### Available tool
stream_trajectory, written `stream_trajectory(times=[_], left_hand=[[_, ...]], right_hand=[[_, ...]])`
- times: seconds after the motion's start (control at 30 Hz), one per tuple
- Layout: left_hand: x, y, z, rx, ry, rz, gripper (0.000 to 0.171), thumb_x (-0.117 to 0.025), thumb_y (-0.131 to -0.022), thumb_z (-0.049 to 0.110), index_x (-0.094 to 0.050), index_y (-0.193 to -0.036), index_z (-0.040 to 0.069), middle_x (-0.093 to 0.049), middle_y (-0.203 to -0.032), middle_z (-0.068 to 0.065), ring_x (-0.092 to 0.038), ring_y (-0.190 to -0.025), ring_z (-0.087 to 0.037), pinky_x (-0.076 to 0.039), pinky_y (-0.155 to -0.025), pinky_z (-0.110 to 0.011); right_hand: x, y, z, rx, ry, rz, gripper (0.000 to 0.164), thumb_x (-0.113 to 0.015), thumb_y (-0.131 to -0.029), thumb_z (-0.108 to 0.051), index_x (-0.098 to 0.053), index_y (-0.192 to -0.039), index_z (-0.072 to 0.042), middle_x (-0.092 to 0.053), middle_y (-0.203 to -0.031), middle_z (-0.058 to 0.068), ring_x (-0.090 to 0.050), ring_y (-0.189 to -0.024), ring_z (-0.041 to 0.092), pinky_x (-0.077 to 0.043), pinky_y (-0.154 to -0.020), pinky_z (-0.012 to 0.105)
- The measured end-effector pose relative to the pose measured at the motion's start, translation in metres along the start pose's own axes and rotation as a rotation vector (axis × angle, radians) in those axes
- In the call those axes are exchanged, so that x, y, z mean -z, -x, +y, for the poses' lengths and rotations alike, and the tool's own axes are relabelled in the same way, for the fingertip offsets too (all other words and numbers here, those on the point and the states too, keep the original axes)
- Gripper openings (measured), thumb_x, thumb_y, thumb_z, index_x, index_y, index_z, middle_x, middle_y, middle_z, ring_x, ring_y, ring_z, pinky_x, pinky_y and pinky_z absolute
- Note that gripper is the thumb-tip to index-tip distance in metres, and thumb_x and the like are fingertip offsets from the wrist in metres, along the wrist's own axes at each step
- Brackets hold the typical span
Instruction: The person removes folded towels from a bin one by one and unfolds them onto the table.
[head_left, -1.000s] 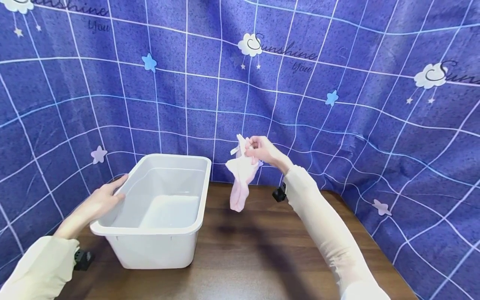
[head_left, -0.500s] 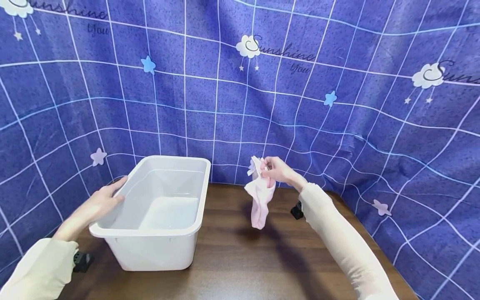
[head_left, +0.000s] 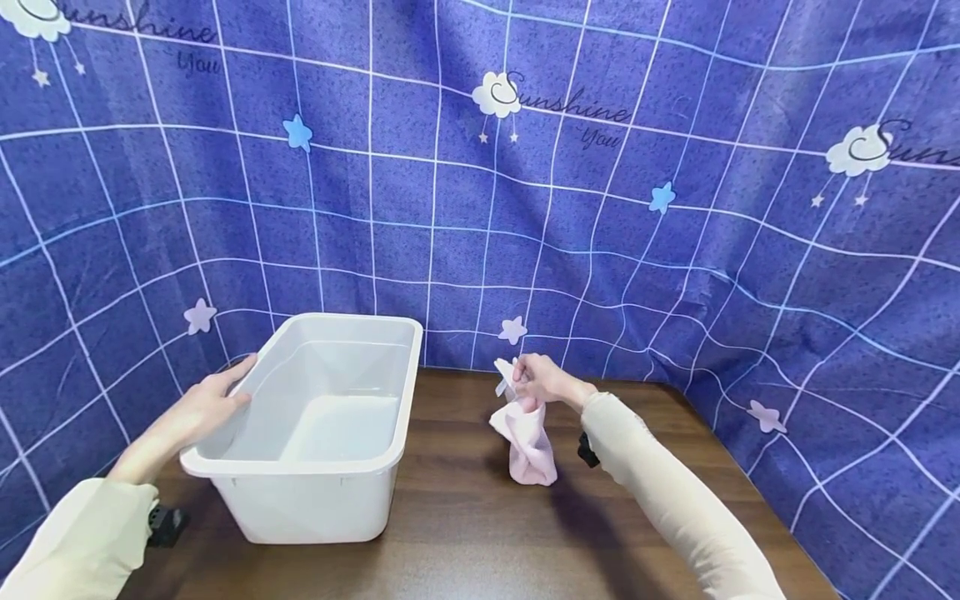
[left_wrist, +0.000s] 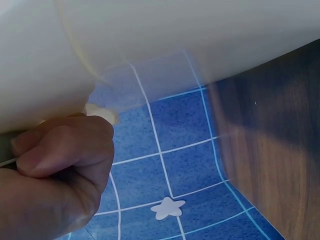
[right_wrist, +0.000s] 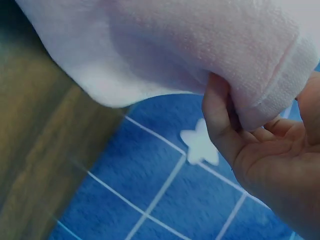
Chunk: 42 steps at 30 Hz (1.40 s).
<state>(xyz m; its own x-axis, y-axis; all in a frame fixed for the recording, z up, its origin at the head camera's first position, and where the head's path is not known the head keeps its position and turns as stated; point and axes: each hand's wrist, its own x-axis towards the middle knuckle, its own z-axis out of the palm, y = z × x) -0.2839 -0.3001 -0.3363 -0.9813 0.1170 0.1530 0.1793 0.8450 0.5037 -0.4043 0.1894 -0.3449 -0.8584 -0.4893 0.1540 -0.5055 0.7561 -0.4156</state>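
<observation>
**Right grip (head_left: 540, 382) holding the pink cloth (head_left: 528, 446) low over the table (head_left: 450, 533)**

I'm watching that right grip pinching the cloth near its upper end, thumb and fingers squeezing down to little more than the thickness of the fabric. On the right wrist view I'm seeing the thumb pressing in close to a paler, banded edge. Below the fingers the cloth is hanging in a narrow, folded drop, its lower end bending off to the right; whether that end is touching the wood, I'm not managing to tell. A small white tag (head_left: 502, 388) is poking out at the upper left.

Over on the other side, my left grip (head_left: 202, 410) is closing round the left-hand rim of the white tub (head_left: 318, 504). The tub is standing upright on the table, left of the cloth and well apart from it. Cream sleeves (head_left: 660, 492) are covering both forearms, and a black block (head_left: 167, 525) is showing at the left wrist. Behind everything, a blue backdrop (head_left: 405, 183) is rising, carrying pale grid lines, clouds, stars and "Sunshine You" lettering.
</observation>
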Motion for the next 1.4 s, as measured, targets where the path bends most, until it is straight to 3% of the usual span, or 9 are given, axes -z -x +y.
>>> stream_trajectory(times=[0.27,0.47,0.63,0.77,0.9,1.03,1.17,1.4], left_hand=[[-0.002,0.002,-0.001,-0.002,0.018,0.001,0.063,-0.044,-0.095,0.011,-0.019,-0.149,-0.007,-0.03,-0.142,-0.043,-0.04,-0.123,-0.06,-0.038,-0.095,-0.066],[-0.001,0.0,0.0,-0.009,0.033,0.004,0.062,-0.043,-0.095,0.011,-0.018,-0.149,-0.007,-0.028,-0.143,-0.042,-0.04,-0.124,-0.059,-0.039,-0.095,-0.064],[-0.002,0.001,0.002,-0.01,0.033,0.009,0.061,-0.043,-0.096,0.011,-0.019,-0.149,-0.007,-0.029,-0.142,-0.043,-0.043,-0.121,-0.057,-0.04,-0.095,-0.062],[-0.003,0.003,0.002,-0.012,0.04,0.004,0.061,-0.043,-0.096,0.01,-0.018,-0.149,-0.007,-0.029,-0.142,-0.043,-0.044,-0.12,-0.055,-0.04,-0.095,-0.061],[-0.004,0.004,0.002,-0.007,0.051,-0.003,0.062,-0.043,-0.096,0.01,-0.017,-0.15,-0.007,-0.028,-0.142,-0.044,-0.046,-0.118,-0.053,-0.042,-0.094,-0.06],[-0.004,0.005,0.001,-0.009,0.062,0.003,0.062,-0.044,-0.096,0.011,-0.018,-0.149,-0.007,-0.029,-0.142,-0.043,-0.047,-0.117,-0.051,-0.043,-0.092,-0.057],[-0.003,0.004,-0.003,-0.016,0.073,0.008,0.062,-0.045,-0.096,0.012,-0.019,-0.149,-0.008,-0.03,-0.143,-0.043,-0.047,-0.118,-0.05,-0.044,-0.091,-0.056],[0.005,0.002,-0.001,-0.002,0.012,-0.01,0.064,-0.043,-0.101,0.024,-0.019,-0.147,-0.012,-0.029,-0.14,-0.045,-0.04,-0.123,-0.06,-0.04,-0.095,-0.064]], right_hand=[[-0.035,-0.013,-0.014,0.015,0.004,-0.045,0.013,-0.067,-0.077,0.001,-0.061,-0.089,0.002,-0.054,-0.065,-0.001,-0.061,-0.059,0.01,-0.044,-0.05,0.016],[-0.059,-0.021,-0.022,-0.006,-0.093,-0.104,0.011,-0.066,-0.081,0.002,-0.059,-0.09,0.003,-0.068,-0.082,0.016,-0.073,-0.061,0.021,-0.054,-0.052,0.02],[-0.079,-0.025,-0.023,0.004,0.012,-0.088,0.013,-0.07,-0.08,-0.005,-0.062,-0.089,-0.001,-0.071,-0.086,0.011,-0.071,-0.071,0.014,-0.052,-0.07,0.019],[-0.095,-0.028,-0.022,0.025,0.056,-0.092,0.017,-0.072,-0.08,-0.008,-0.061,-0.092,-0.004,-0.07,-0.078,0.006,-0.066,-0.075,0.014,-0.05,-0.073,0.023],[-0.107,-0.028,-0.025,0.061,0.095,-0.116,0.018,-0.069,-0.084,-0.013,-0.06,-0.098,-0.007,-0.07,-0.086,0.007,-0.061,-0.081,0.016,-0.051,-0.075,0.028],[-0.11,-0.025,-0.031,0.138,0.154,-0.103,0.014,-0.064,-0.087,-0.018,-0.064,-0.099,-0.01,-0.069,-0.092,0.008,-0.059,-0.089,0.021,-0.05,-0.08,0.036],[-0.106,-0.021,-0.036,0.198,0.152,-0.085,0.016,-0.06,-0.092,-0.02,-0.069,-0.099,-0.01,-0.069,-0.088,0.007,-0.057,-0.094,0.024,-0.047,-0.083,0.037],[-0.095,-0.016,-0.039,0.179,0.059,-0.02,0.03,-0.055,-0.095,-0.024,-0.066,-0.114,-0.003,-0.07,-0.1,0.014,-0.062,-0.098,0.03,-0.049,-0.085,0.039]])
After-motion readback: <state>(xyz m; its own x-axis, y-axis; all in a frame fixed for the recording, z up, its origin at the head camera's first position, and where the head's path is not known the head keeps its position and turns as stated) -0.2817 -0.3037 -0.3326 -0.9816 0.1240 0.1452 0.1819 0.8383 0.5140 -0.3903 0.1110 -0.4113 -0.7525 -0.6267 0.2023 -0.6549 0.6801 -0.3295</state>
